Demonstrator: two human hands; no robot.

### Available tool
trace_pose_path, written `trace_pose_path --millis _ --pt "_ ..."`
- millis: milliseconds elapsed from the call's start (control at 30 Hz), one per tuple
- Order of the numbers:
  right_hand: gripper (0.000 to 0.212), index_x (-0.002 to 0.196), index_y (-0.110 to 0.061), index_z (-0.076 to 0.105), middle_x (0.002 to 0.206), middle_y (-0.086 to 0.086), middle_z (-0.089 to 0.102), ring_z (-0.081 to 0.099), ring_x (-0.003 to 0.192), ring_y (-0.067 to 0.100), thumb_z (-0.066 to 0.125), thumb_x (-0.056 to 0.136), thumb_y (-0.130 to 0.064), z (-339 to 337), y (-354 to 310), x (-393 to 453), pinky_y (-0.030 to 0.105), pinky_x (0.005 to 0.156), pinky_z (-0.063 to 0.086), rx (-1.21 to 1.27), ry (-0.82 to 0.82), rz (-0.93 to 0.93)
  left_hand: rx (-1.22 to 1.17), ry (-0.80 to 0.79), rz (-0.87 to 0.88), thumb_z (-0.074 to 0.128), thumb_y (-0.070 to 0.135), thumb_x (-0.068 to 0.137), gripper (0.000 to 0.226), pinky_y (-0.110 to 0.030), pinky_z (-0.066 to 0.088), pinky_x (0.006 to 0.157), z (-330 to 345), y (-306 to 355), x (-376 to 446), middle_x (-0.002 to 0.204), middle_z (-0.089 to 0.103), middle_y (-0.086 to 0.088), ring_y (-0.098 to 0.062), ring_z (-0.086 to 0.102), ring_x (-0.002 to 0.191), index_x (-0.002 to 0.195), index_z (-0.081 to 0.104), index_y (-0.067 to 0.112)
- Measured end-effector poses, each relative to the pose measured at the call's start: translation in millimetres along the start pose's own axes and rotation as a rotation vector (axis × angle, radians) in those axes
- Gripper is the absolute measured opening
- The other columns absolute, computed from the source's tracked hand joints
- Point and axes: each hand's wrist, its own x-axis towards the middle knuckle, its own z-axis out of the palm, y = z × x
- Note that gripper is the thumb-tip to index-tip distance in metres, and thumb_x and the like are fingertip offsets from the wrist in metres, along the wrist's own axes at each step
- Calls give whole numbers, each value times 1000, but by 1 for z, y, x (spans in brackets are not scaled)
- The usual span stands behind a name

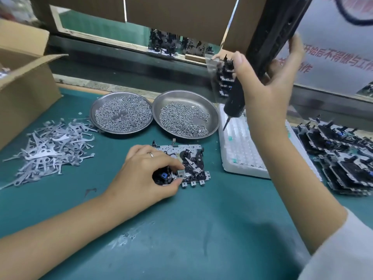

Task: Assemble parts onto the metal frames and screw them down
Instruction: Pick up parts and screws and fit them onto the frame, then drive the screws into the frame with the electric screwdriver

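A metal frame [193, 158] with black and silver parts lies flat on the green mat at the centre. My left hand [145, 170] rests over its left end, fingertips pinching a small part near a blue piece on the frame. My right hand [266, 77] is raised at the upper right, gripping a black electric screwdriver [235, 102] whose bit points down over the white tray. Two steel dishes of screws [121, 114] [184, 118] sit behind the frame. A heap of flat grey metal levers [50, 148] lies to the left.
A white foam tray [240, 150] lies right of the frame. Stacked assembled frames [343, 158] fill the far right. An open cardboard box [24, 77] stands at the left. A conveyor with more assemblies [173, 45] runs along the back.
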Motion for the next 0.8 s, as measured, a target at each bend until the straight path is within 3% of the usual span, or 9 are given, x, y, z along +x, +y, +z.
trace_pose_path --millis 67,200,367,533,800 --pt "71 141 -8 24 103 2 61 65 90 18 68 86 -20 11 -2 4 34 82 54 51 23 10 -2 0 -3 58 52 67 31 -34 33 95 1 -1 -1 81 66 21 -6 54 86 86 72 33" --pt "51 129 -5 35 90 20 59 57 61 27 64 88 -16 28 -6 -10 33 58 50 178 -13 40 -36 11 -19 59 53 66 30 -32 33 94 2 -3 0 79 67 20 -3 52 86 85 73 36" --pt "23 98 -13 42 59 2 50 47 41 19 57 85 -2 32 -3 -43 27 45 42 349 -103 66 -45 20 -25 63 51 65 27 -34 35 93 1 -2 1 78 66 23 -8 54 85 85 74 35" --pt "24 90 -15 37 54 2 47 44 38 21 55 84 0 38 -6 -63 25 44 38 454 -142 79 -39 36 1 60 52 66 31 -35 34 92 2 -3 1 79 66 24 -11 56 82 83 74 32" --pt "26 89 -12 33 53 6 46 44 38 22 55 84 0 43 -3 -73 26 43 39 447 -126 119 -30 43 19 59 52 66 33 -29 30 89 3 -6 1 81 68 22 -3 49 81 83 75 28"
